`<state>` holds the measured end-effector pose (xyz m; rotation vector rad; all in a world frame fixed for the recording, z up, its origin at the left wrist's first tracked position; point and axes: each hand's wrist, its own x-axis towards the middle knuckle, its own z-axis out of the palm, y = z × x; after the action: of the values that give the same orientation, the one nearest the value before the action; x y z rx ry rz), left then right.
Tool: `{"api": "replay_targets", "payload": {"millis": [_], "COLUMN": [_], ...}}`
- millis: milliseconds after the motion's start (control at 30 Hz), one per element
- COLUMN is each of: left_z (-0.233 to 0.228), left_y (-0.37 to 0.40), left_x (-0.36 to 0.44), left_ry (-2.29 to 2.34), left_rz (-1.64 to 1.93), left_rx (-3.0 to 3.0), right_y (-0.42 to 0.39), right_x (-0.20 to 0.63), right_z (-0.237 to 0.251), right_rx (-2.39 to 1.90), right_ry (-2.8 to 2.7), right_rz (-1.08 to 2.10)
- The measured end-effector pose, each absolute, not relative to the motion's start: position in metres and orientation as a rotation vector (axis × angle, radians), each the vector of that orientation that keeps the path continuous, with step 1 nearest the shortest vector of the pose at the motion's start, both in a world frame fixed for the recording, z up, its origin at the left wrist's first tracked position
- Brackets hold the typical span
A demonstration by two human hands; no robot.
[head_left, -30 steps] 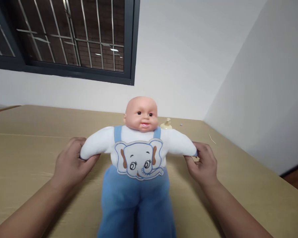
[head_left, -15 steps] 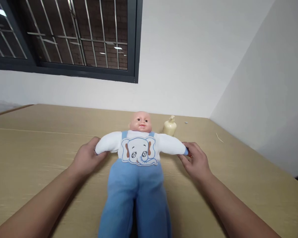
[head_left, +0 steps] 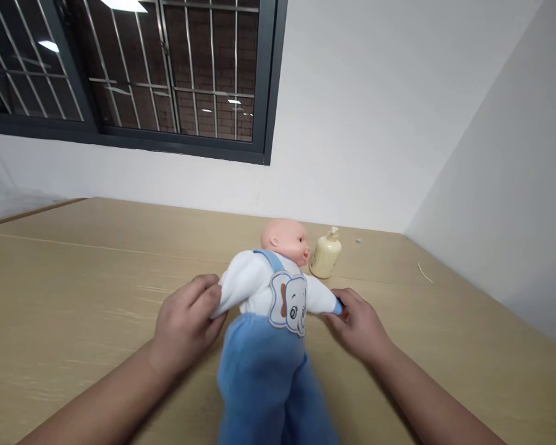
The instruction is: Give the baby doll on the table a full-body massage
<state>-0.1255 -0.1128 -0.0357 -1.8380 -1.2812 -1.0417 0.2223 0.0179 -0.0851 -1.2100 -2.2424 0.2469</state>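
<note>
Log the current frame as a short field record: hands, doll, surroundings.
left: left hand grips one white sleeve of the doll
right: right hand holds the other sleeve by its blue cuff
pose: doll turned, head facing picture right
clothing: blue overalls, elephant patch
nearby: cream bottle upright on the table, beyond the doll
background: barred window, white wall

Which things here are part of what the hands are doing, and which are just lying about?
Part of the work:
doll
left hand, holding one doll arm
right hand, holding the other

Just lying about, it seems:
cream bottle, upright near the doll's head
small pale bit
thin pale strand
</note>
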Motion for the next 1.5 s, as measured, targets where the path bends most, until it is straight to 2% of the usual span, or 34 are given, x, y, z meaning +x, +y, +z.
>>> {"api": "replay_targets", "payload": {"millis": [267, 433, 1100, 1500], "left_z": [-0.031, -0.032, -0.029, -0.05], "left_y": [-0.122, -0.119, -0.123, -0.132], "left_x": [-0.101, -0.104, -0.08, -0.056], "left_ry": [-1.183, -1.378, -1.228, -1.21], "left_rz": [-0.992, -1.026, -0.577, -0.414], "left_rx": [-1.964, -1.962, -2.095, -2.212], "right_y": [0.014, 0.015, 0.004, 0.005], "right_x": [0.215, 0.215, 0.204, 0.201], "right_z": [-0.087, -0.087, -0.08, -0.081], "right_rx": [-1.263, -1.247, -1.385, -1.525], "right_ry": [-2.297, -2.333, -2.376, -2.304], "right_rz": [0.32, 0.336, 0.336, 0.356]}}
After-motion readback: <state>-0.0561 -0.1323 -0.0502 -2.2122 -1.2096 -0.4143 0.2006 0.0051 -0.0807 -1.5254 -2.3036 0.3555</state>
